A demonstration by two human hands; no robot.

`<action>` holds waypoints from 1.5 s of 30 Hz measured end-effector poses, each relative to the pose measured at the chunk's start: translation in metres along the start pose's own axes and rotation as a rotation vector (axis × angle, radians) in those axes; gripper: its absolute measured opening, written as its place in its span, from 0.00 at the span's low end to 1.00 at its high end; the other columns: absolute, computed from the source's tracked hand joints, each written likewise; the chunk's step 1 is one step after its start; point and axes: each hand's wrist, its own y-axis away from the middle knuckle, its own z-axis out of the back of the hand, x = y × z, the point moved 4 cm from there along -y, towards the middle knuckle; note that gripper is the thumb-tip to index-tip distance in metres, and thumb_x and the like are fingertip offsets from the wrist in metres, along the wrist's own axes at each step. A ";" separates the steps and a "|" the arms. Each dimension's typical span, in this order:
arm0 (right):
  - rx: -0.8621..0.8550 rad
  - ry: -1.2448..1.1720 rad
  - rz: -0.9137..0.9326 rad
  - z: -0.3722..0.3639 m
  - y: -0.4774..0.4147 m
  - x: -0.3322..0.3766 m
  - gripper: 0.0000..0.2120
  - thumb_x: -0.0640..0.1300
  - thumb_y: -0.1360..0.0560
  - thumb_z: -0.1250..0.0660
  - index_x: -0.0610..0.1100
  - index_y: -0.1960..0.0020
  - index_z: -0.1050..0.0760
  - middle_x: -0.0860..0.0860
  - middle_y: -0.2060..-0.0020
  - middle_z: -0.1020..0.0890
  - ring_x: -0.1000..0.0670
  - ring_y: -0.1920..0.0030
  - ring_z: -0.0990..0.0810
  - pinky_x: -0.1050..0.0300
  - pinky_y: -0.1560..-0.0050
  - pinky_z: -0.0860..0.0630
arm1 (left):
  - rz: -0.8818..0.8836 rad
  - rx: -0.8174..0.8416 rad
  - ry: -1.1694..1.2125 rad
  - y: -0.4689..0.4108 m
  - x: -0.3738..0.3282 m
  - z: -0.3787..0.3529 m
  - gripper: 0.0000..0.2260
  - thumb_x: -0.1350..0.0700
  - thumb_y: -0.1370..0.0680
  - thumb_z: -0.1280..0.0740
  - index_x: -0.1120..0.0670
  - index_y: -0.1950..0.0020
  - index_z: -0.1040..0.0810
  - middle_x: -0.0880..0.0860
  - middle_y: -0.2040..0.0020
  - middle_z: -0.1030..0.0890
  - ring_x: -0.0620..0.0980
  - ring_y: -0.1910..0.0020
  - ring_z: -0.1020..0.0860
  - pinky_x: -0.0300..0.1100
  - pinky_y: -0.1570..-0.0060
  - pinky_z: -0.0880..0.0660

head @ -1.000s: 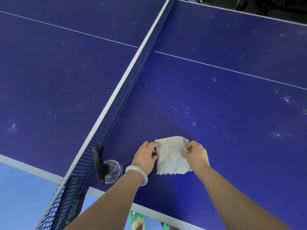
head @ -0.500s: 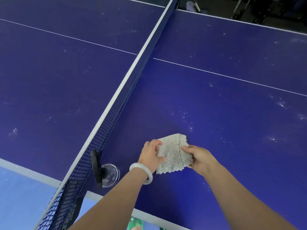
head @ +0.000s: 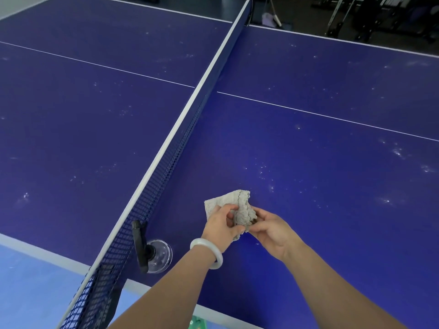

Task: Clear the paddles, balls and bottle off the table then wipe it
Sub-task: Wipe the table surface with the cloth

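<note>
And the cloth point(head: 240, 211) is up off the table point(head: 308, 162) now! A second ago it lay flat and square on the blue top just right of the net point(head: 166, 162); here it is bunched into a wad between both hands. The left hand point(head: 222, 225) pinches the flap nearer the net, fingers curled over it, a pale smooth bangle point(head: 207, 252) on that wrist. The right hand point(head: 270, 227) closes on the crumpled middle from the side away from the net. No paddles, balls or bottle anywhere in view, so I'd say clearing is finished and this is the fold before wiping.

It's a nubby grey towelling rag with a wavy hem. The top is hard, matte, and speckled with pale dusty smears on both sides of the net. A black clamp point(head: 140, 245) with a clear round disc anchors the net's near end, left of the hands.
</note>
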 end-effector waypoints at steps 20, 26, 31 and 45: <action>-0.183 0.478 0.161 -0.011 0.004 -0.006 0.10 0.37 0.26 0.27 0.46 0.47 0.18 0.54 0.53 0.14 0.56 0.51 0.16 0.67 0.54 0.23 | 0.237 -0.060 0.349 0.007 0.019 0.005 0.07 0.62 0.24 0.29 0.51 0.54 0.16 0.48 0.59 0.14 0.46 0.58 0.16 0.40 0.54 0.22; -0.267 0.494 0.139 -0.005 0.001 -0.012 0.06 0.35 0.25 0.29 0.44 0.52 0.17 0.51 0.59 0.13 0.53 0.56 0.15 0.69 0.61 0.23 | 0.301 -0.014 0.328 0.006 0.019 -0.003 0.08 0.66 0.24 0.32 0.55 0.50 0.17 0.49 0.59 0.15 0.47 0.60 0.17 0.43 0.52 0.20; -0.470 0.511 0.115 0.020 -0.004 -0.005 0.05 0.35 0.25 0.29 0.43 0.57 0.18 0.50 0.62 0.15 0.53 0.60 0.17 0.65 0.60 0.21 | 0.290 -0.137 0.072 0.002 0.018 0.019 0.09 0.63 0.24 0.34 0.51 0.55 0.17 0.47 0.61 0.16 0.43 0.64 0.19 0.32 0.67 0.27; -0.201 0.382 0.069 -0.010 0.000 -0.026 0.27 0.39 0.31 0.22 0.50 0.38 0.30 0.53 0.45 0.20 0.54 0.47 0.19 0.61 0.51 0.22 | 0.545 -0.098 0.587 -0.010 0.021 0.026 0.09 0.68 0.23 0.34 0.57 0.50 0.18 0.56 0.62 0.16 0.51 0.64 0.18 0.47 0.61 0.19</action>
